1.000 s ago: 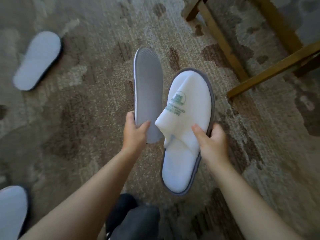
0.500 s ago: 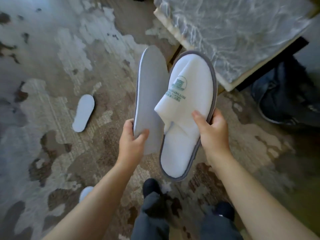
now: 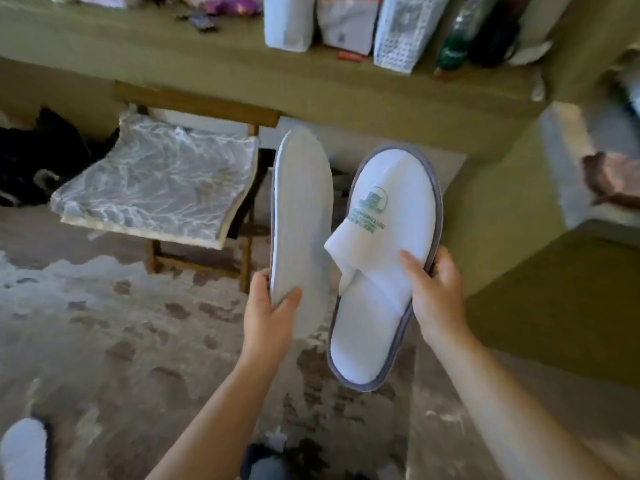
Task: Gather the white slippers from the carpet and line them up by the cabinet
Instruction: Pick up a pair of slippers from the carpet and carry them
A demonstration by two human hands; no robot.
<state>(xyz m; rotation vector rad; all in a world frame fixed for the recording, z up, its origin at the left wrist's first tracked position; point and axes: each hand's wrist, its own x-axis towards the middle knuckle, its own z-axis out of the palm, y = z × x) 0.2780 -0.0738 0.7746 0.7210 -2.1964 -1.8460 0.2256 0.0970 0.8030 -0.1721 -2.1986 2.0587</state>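
Above the patchy brown carpet (image 3: 114, 341), the left hand (image 3: 268, 315) grips a slipper (image 3: 300, 230) sole-out, and the right hand (image 3: 438, 296) grips a white slipper (image 3: 381, 271). Another slipper (image 3: 22, 448) lies near left. Far off stand a stool (image 3: 156, 188) and a green cabinet (image 3: 242, 74).

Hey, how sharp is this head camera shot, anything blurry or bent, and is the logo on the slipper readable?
Head view: the two held slippers are the sharpest part; the green logo on the right-hand slipper shows, but its lettering is too smeared to read. Head view: the shelf items and the right edge are soft with blur. Head view: wide-angle bending curves the shelf edge; light is soft daylight, no harsh glare.
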